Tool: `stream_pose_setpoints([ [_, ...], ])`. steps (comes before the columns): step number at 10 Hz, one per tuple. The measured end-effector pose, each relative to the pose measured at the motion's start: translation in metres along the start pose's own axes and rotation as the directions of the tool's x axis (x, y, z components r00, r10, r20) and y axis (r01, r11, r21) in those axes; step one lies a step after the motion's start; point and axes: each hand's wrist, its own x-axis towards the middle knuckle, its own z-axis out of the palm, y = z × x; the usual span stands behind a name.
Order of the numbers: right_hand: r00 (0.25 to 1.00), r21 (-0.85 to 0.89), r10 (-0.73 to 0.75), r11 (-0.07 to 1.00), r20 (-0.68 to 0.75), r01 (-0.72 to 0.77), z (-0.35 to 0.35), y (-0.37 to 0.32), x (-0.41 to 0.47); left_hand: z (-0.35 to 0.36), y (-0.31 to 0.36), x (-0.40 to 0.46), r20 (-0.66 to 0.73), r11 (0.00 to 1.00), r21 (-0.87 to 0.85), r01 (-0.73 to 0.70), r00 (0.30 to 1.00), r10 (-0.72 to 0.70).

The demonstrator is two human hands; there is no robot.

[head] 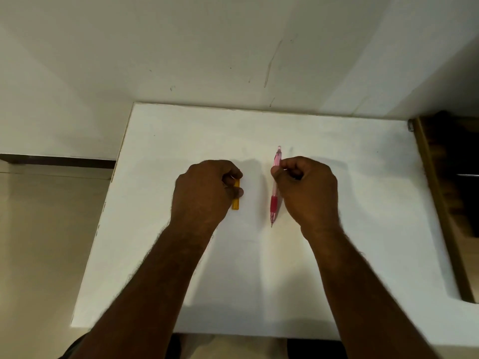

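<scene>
Plainly, the right hand (305, 187) is curled, its thumb and forefinger pinching the pink pen (274, 200) on the far half of the barrel; the other fingers are folded into the palm. The left hand (207, 187) is curled too, its fingertips closed round the far end of a short yellow piece (236, 203), whose near end sticks out below them.

Judging by its build, the pen should be light and stiff, a thin plastic tube that will not bend; the clear barrel looks smooth and could slip or roll between the fingers, while the darker sleeve toward the tip looks rubbery and gives the surest hold. The fine tip is the fragile part and is best kept off the table. The yellow piece looks just as light and rigid; being so short, it wants a fingertip pinch across its sides.

The pen is translucent pink with a deeper red-pink sleeve and a thin point; it runs near to far, point toward the near edge, just left of the right hand. The yellow piece is amber, narrow and straight, parallel to the pen and apart from it to the left; I cannot tell whether either rests on the surface or is lifted.

Both sit near the middle of a white table (155, 151); a pale wall (233, 47) stands behind, floor (39, 229) to the left, a wooden frame (435, 190) to the right.
</scene>
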Motion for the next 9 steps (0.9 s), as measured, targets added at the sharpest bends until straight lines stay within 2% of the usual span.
stream_pose_setpoints([
  [1,0.999,-0.157,-0.035,0.987,0.000,0.034,0.005,0.003,-0.001,0.001,-0.001,0.000,-0.002,1.000,-0.012,-0.008,1.000,0.008],
  [4,0.996,-0.264,-0.088,0.961,0.006,0.087,0.009,0.003,-0.003,0.003,-0.005,0.002,-0.011,0.999,-0.036,-0.017,1.000,0.016],
  [7,0.989,-0.179,-0.125,0.978,-0.075,0.110,0.005,-0.003,-0.003,-0.008,0.001,-0.001,-0.069,0.996,-0.083,-0.025,0.997,0.019],
  [9,0.963,-0.111,-0.244,0.966,-0.116,0.232,-0.007,-0.023,-0.015,-0.020,0.015,-0.014,-0.231,0.992,-0.085,-0.098,0.970,0.076],
])
